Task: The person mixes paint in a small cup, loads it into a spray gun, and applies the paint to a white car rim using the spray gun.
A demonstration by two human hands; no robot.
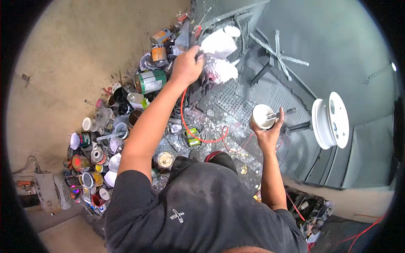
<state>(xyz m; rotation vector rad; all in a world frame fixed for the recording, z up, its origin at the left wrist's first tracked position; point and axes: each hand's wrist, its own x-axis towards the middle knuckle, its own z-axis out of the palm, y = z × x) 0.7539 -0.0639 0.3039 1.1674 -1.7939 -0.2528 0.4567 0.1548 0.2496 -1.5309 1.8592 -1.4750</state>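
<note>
My left hand (pixel 187 66) is closed at the upper middle, beside a white sheet-like piece (pixel 219 44) and a pinkish-white wad (pixel 221 71). What its fingers grip is mostly hidden; a small grey edge shows at the fingertips. On the right, my right hand (pixel 268 134) is wrapped round a white tub (pixel 262 117). A metal stirring tool (pixel 276 114) with a dark end leans out of the tub, near my raised finger. Just right of this hand stands a white wheel rim (pixel 331 121) on a dark stand.
Paint cans (pixel 151 81), cups and jars crowd the floor along the left wall. A red hose (pixel 182 111) curls across the spattered floor. Ahead stands a grey cross-shaped rack (pixel 278 55). Grey booth walls (pixel 337 50) bound the right side. An open tin (pixel 165 159) sits by my legs.
</note>
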